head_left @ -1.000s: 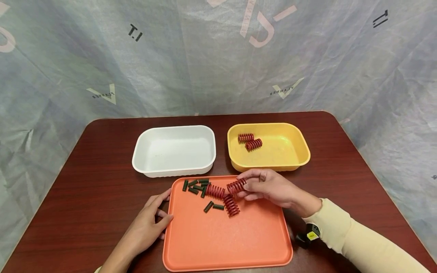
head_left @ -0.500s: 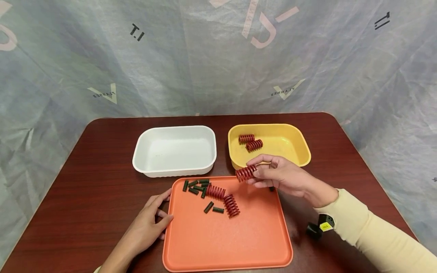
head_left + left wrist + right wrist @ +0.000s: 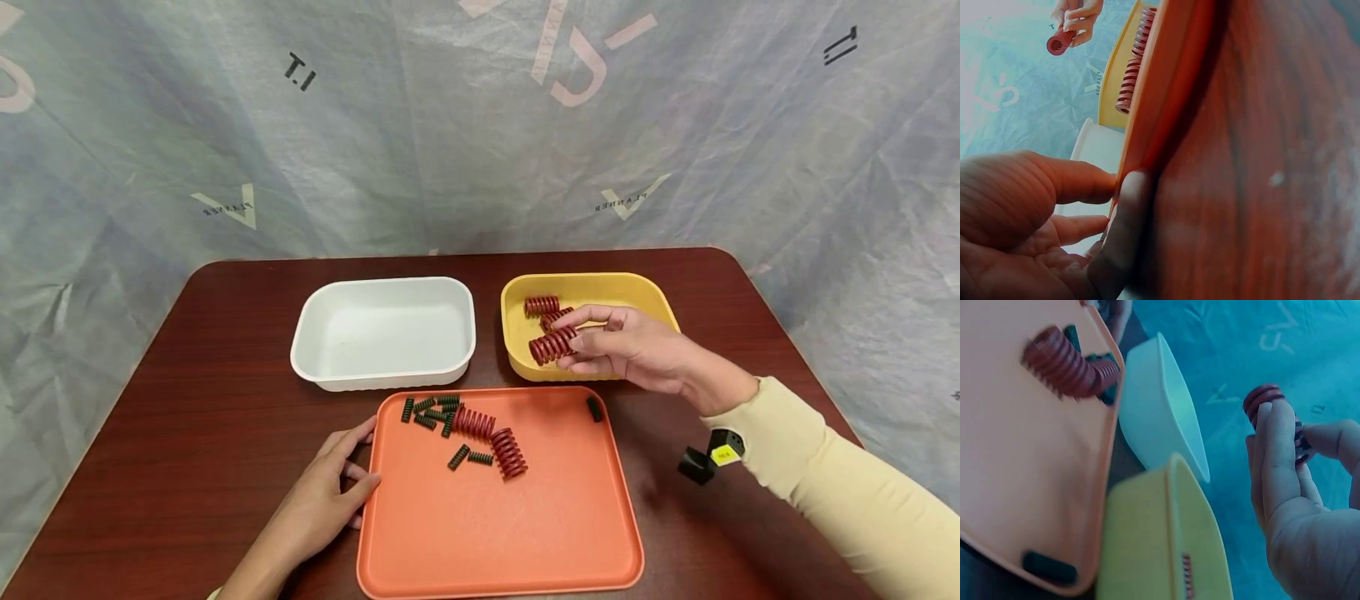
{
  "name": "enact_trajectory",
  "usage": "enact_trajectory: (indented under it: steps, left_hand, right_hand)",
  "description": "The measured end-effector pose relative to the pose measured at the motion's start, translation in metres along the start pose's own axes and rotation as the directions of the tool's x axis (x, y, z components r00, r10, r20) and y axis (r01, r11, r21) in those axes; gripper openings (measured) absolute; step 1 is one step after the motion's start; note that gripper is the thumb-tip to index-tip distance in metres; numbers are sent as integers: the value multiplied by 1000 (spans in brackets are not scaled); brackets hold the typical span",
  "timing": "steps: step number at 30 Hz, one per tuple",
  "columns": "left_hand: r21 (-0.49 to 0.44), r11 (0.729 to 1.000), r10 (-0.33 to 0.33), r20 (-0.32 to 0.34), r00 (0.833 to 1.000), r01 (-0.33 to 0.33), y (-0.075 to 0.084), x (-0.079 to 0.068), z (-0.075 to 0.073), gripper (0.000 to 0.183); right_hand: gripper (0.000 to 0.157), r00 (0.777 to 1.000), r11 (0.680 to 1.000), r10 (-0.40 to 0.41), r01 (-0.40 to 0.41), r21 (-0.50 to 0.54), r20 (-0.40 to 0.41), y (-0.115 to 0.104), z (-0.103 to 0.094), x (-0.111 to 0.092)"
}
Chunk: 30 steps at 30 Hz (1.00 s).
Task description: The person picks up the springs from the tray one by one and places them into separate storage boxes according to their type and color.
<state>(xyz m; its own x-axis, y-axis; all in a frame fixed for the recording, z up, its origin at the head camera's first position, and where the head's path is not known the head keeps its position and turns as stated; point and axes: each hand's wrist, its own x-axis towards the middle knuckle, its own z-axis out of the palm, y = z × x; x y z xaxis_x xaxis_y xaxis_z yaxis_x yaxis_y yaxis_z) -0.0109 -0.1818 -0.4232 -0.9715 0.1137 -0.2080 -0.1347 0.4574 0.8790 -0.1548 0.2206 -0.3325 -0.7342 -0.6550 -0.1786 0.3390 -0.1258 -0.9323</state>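
Pinching a red spring, the right hand hangs apparently above the yellow bin, right of centre in the head view; dropped high, the spring could bounce off the red pair there. Left wrist view: left hand at the orange tray, lower left; pinch or touch, can't tell. A jerk might roll the loose springs. Right wrist view: right hand clamped on the spring, right side; uneven pressure might slip it.
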Motion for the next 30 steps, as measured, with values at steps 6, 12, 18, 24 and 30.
enact_trajectory:
  steps: [6, 12, 18, 24, 30]
  left_hand:
    - [13, 1000, -6, -3, 1000, 6, 2, -1, -1, 73]
    - [19, 1000, -4, -4, 1000, 4, 1, -1, -1, 73]
    - [26, 1000, -3, -8, 1000, 3, 0, -1, 1, 74]
    - [27, 1000, -2, -13, 1000, 2, 1, -2, 1, 73]
    - [27, 1000, 2, -17, 1000, -2, 2, -2, 0, 73]
  right_hand:
    - [29, 999, 1000, -8, 9, -20, 38, -14, -15, 11]
    - [27, 1000, 1000, 13, -13, -13, 19, -27, -29, 21]
    - [25, 999, 997, 46, -45, -61, 13, -39, -42, 30]
    - [25, 996, 995, 83, -82, -60, 14, -46, -51, 39]
    - [26, 995, 989, 98, -101, -105, -36, -49, -59, 49]
